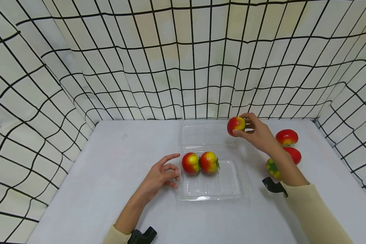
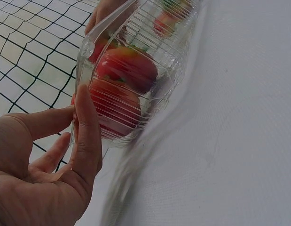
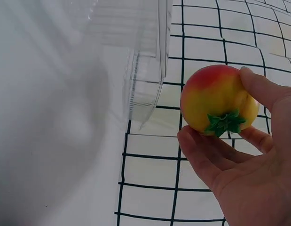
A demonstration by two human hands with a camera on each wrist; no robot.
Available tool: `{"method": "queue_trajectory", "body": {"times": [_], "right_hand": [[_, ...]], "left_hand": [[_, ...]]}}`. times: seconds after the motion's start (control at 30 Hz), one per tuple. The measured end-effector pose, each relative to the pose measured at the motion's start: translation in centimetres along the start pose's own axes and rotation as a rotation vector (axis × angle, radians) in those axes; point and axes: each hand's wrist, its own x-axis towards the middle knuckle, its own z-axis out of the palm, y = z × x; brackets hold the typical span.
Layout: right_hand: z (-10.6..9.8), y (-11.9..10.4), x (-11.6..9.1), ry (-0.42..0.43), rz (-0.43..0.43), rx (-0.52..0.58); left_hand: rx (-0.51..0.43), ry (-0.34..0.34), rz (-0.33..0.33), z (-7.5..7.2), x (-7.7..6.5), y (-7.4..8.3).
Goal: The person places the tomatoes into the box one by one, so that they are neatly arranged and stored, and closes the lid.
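Observation:
A red-and-yellow tomato (image 3: 216,96) with a green calyx is gripped between the thumb and fingers of my right hand (image 1: 257,132). It is held over the right end of the open lid (image 1: 205,135) of a clear plastic container (image 1: 222,195). Two more tomatoes, a left one (image 1: 190,163) and a right one (image 1: 208,162), sit side by side in the container's base, toward its back left. At the base's left rim is my left hand (image 1: 163,174). In the left wrist view, its thumb and a finger pinch the rim.
On the right of the white table (image 1: 125,142) lie a red tomato (image 1: 286,137), another red one (image 1: 293,154) and a green-yellow one (image 1: 272,168), the last two partly behind my right forearm. Black netting (image 1: 195,67) over pale walls surrounds the table's back and sides.

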Motion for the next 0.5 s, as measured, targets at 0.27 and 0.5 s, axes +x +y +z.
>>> {"method": "queue_trajectory", "body": {"times": [0.27,0.5], "right_hand": [[0.1,-0.8,-1.6,0.010,-0.083,0.031],[0.5,-1.1,-2.5,0.040,-0.135,0.018]], "left_hand": [[0.003,-0.006,0.010,0.0,0.0,0.1],[0.003,-0.009,0.009,0.0,0.0,0.0]]}}
